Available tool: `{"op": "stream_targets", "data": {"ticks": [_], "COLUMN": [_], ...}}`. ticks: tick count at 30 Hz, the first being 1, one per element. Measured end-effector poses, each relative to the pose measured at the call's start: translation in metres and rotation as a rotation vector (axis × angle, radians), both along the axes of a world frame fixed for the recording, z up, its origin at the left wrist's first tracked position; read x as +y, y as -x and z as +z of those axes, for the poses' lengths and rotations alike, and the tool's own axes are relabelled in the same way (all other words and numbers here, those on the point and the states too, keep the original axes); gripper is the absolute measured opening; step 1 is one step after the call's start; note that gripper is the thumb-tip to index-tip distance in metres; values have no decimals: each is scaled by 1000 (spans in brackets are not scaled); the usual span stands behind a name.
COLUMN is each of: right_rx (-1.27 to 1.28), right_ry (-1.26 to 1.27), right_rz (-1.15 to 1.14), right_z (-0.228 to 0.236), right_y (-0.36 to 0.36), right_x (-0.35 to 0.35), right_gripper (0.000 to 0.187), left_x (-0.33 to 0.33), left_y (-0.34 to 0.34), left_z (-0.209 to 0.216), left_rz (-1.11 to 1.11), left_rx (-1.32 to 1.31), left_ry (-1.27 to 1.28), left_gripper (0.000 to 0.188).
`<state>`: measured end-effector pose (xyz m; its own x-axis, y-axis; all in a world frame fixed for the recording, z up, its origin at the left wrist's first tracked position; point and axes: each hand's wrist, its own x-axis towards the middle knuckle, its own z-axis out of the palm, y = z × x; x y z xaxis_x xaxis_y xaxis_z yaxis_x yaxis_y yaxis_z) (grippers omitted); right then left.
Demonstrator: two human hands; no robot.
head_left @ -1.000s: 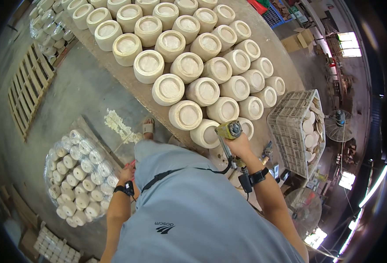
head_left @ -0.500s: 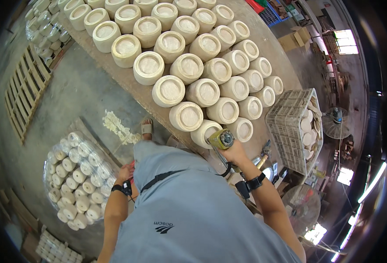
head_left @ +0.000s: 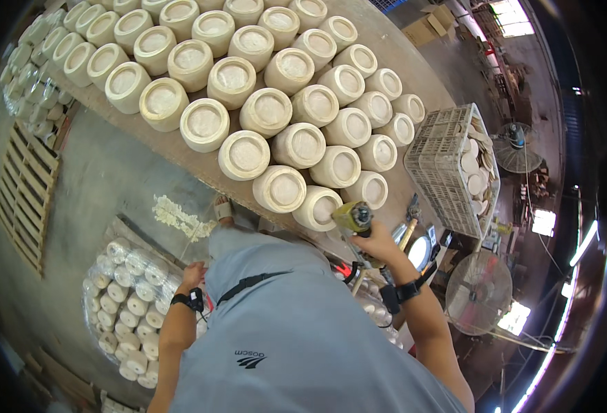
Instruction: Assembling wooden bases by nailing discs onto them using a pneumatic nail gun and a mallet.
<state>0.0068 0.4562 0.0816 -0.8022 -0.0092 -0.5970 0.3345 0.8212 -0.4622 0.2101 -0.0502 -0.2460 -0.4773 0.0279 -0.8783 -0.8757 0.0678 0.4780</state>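
My right hand is closed around a yellow-green power tool with a dark round end, held at the table's near edge. The tool's front end sits close beside a cream, rounded pot-like piece, and I cannot make out whether they touch. Several more such pieces stand in staggered rows across the table, each with a round recess facing up. At my left side, my left hand hangs low near a bit of red; its fingers are partly hidden.
On the table's right, a pale plastic crate holds many flat round discs. A standing fan is nearby. Plastic-wrapped rolls, wooden pallets and pale scraps lie on the floor at left.
The view has shifted, moving the pots left and slightly down in the picture. The tool has drawn back a little rightward from the nearest front pot, showing more of its recess.
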Motion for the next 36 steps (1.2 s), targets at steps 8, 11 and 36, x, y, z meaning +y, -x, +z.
{"op": "stream_targets", "data": {"ticks": [8,11,36], "right_rx": [94,79,-66], "right_ry": [172,43,-112], "right_rz": [-600,-556,-222], "right_z": [73,47,-22], "right_y": [3,30,50], "right_x": [87,108,116], "right_gripper": [20,21,46], "left_x": [-49,-62,-39], "left_y": [31,32,4], "left_z": [-9,2,10], "left_rz": [97,161,-1084], "left_rx": [-281,-257,640], "left_ry": [-58,-49,533], "left_gripper": [43,41,35]}}
